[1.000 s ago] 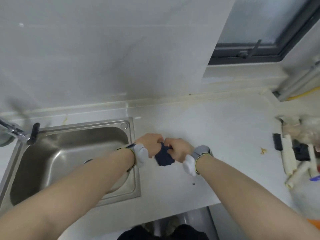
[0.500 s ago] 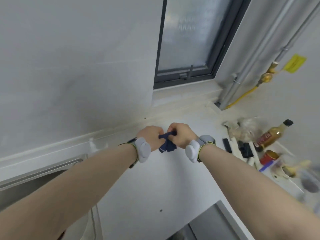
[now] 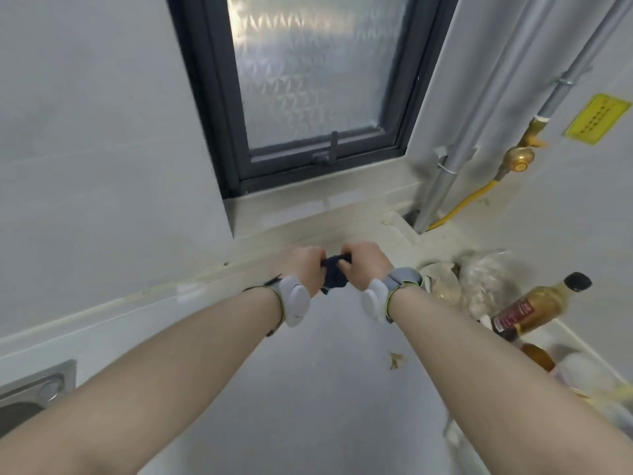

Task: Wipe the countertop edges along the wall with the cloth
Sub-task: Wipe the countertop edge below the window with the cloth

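Soft daylight through the frosted window point(image 3: 318, 70); edges blurred, warped.

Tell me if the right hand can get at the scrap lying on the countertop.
Probably yes. The scrap lies in the open just left of the right forearm, but the right hand grips the cloth together with the left hand.

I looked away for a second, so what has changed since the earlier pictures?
Both hands carried the dark blue cloth from beside the sink rightward to the countertop's back edge under the window. Unchanged: left hand and right hand grip the bunched cloth between them.
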